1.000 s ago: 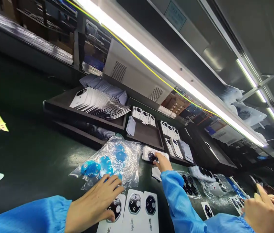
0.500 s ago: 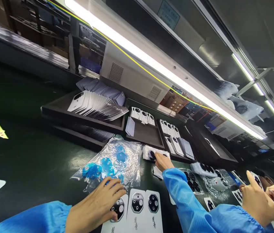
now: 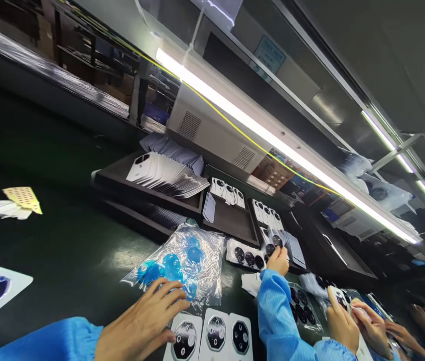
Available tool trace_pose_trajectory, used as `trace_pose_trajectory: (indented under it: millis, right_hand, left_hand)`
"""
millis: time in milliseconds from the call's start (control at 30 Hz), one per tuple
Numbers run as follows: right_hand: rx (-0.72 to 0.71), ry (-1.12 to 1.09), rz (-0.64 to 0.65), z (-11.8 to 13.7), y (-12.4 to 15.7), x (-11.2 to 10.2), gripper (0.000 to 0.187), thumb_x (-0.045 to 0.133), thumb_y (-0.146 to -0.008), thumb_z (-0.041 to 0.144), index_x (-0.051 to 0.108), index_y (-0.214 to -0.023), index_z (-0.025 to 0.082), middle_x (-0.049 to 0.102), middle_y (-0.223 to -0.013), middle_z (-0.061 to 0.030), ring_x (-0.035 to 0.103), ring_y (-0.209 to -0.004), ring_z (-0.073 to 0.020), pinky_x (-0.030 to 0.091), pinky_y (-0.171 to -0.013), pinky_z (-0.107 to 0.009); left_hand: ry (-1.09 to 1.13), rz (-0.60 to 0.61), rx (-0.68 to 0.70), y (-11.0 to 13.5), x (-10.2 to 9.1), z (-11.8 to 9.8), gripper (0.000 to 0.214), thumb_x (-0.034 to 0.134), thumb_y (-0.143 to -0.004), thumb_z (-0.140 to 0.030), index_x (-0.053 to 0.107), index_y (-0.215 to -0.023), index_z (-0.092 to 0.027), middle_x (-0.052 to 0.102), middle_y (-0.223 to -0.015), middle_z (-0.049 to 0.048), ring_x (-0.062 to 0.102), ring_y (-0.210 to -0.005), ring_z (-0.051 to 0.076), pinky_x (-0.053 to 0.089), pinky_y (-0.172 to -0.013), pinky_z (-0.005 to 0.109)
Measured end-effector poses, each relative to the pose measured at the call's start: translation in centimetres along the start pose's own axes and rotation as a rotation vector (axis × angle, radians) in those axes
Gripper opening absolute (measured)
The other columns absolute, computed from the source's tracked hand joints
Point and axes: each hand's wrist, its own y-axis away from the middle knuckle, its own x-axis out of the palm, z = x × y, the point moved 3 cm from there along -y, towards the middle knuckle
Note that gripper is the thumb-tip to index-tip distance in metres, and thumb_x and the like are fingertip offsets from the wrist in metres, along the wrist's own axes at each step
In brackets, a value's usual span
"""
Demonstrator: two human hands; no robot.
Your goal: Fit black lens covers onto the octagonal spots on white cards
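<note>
My left hand (image 3: 144, 313) is open, fingers spread, just in front of a clear plastic bag (image 3: 212, 260) of blue round pieces. Its thumb is at the edge of the nearest white phone back panel (image 3: 185, 338); contact is unclear. Two more white panels (image 3: 216, 331) with black octagonal camera plates lie to the right. My right hand (image 3: 279, 261) pinches a clear strip of black round pieces (image 3: 272, 245), held up in front of a tray. Beside it lies a stack of similar strips (image 3: 248, 254). A crumpled white paper (image 3: 250, 284) rests below that stack.
Black trays (image 3: 231, 223) with white and grey panels line the back of the dark green table. Co-workers' hands (image 3: 342, 321) hold a panel at right. A yellow sticker sheet (image 3: 24, 199) and another panel (image 3: 7, 296) lie at left. A sheet of black discs (image 3: 304, 306) is beyond my right sleeve.
My right hand has lifted a strip of black round pieces from the stack and moved it rightward. My left hand stays nearly in place. The camera view has shifted left.
</note>
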Motion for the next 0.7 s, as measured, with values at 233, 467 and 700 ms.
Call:
trace_pose_trajectory:
  millis: [233,467,700]
  right_hand:
    - [0.047,-0.7,0.133,6.8,2.2,-0.8,0.06,0.036,-0.076,0.078,0.055,-0.089,0.022,0.061,-0.077,-0.0054,0.06,-0.074,-0.0217,0.048,-0.067,-0.032]
    - [0.025,-1.118,0.696,15.2,9.0,2.4,0.058,0.06,-0.065,0.075,0.06,-0.08,0.019,0.05,-0.063,0.0019,0.043,-0.053,-0.011,0.037,-0.05,-0.023]
    - [0.004,-1.219,0.895,17.9,9.8,1.9,0.056,0.065,-0.063,0.073,0.051,-0.074,0.02,0.039,-0.06,0.005,0.033,-0.054,-0.0095,0.029,-0.05,-0.022]
  left_hand:
    - [0.18,-0.221,-0.115,-1.6,-3.5,1.5,0.025,0.046,-0.091,-0.026,0.067,-0.105,-0.029,0.063,-0.126,-0.0008,0.052,-0.122,0.024,0.038,-0.107,0.037]
    - [0.928,-0.497,-0.505,-4.9,-7.2,2.9,0.035,0.061,-0.074,-0.045,0.072,-0.09,-0.016,0.073,-0.091,0.0053,0.065,-0.09,0.024,0.051,-0.082,0.031]
    - [1.006,-0.527,-0.518,-5.3,-8.3,3.1,0.037,0.065,-0.069,-0.046,0.073,-0.085,-0.013,0.072,-0.084,0.0074,0.064,-0.083,0.021,0.052,-0.075,0.031]
